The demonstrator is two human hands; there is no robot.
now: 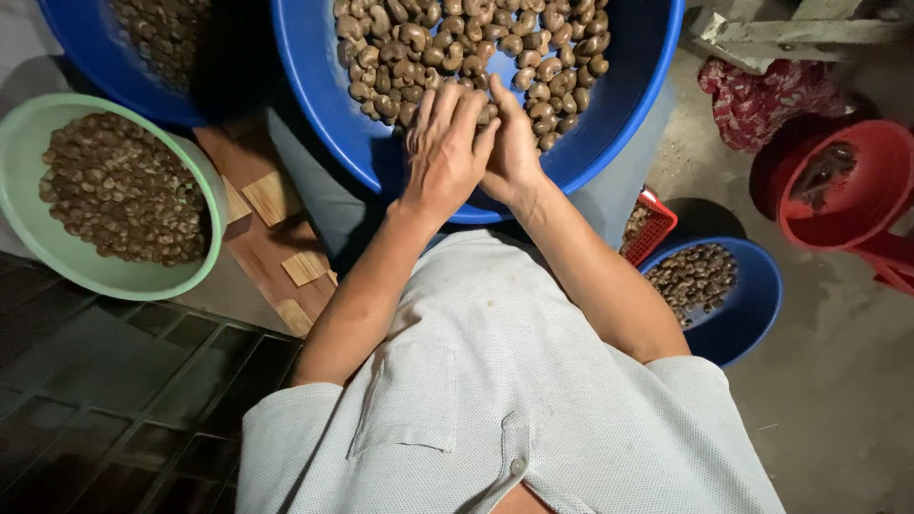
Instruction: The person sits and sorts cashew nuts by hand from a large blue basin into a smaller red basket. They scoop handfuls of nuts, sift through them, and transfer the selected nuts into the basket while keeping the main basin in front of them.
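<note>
A big blue basin (pixel 628 105) rests on my lap and holds several brown cashew nuts (pixel 447 43). Both hands meet over its near rim. My left hand (pixel 443 143) shows its back, fingers laid close together and pointing into the nuts. My right hand (pixel 514 148) is pressed against it from the right, thumb up, and is partly covered by the left fingers. Whatever sits between the two hands is hidden.
A pale green bowl (pixel 24 143) of nuts stands at the left, with a second blue basin (pixel 86 67) above it. At the right are a small blue bowl (pixel 752 305) of nuts, a red basket (pixel 652 224), a red tub (pixel 857 190) and a red cloth (pixel 762 95). A wooden board (pixel 271 238) lies by my left knee.
</note>
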